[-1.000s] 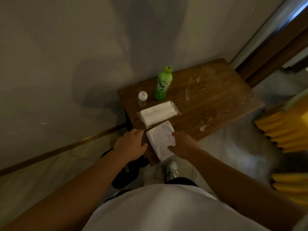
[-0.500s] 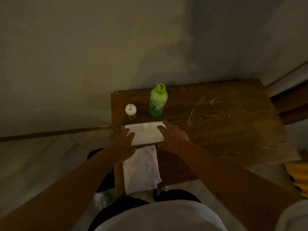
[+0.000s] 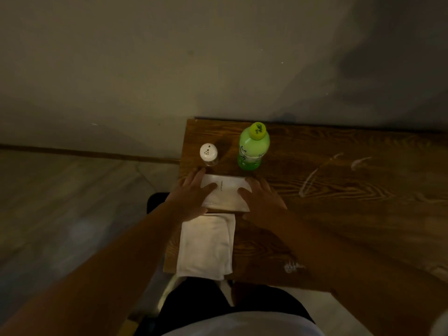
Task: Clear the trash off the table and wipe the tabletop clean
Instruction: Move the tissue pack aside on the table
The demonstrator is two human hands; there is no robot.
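Note:
A white tissue pack (image 3: 226, 192) in clear wrap lies near the left end of the dark wooden table (image 3: 339, 214). My left hand (image 3: 191, 192) rests on its left end with straight fingers. My right hand (image 3: 260, 197) rests on its right end, thumb on the pack's top. A folded white cloth (image 3: 206, 246) lies just nearer to me, its lower edge hanging over the table's front edge. White smears (image 3: 312, 178) streak the tabletop to the right, and a small white blot (image 3: 293, 266) sits near the front edge.
A green bottle (image 3: 252, 149) with a yellow-green cap stands behind the pack. A small shaker with a white perforated lid (image 3: 208, 154) stands at the back left corner. The wall runs right behind the table. Tiled floor lies to the left.
Both hands left the cloth and moved forward onto the tissue pack. The view has swung and closed in on the table's left end.

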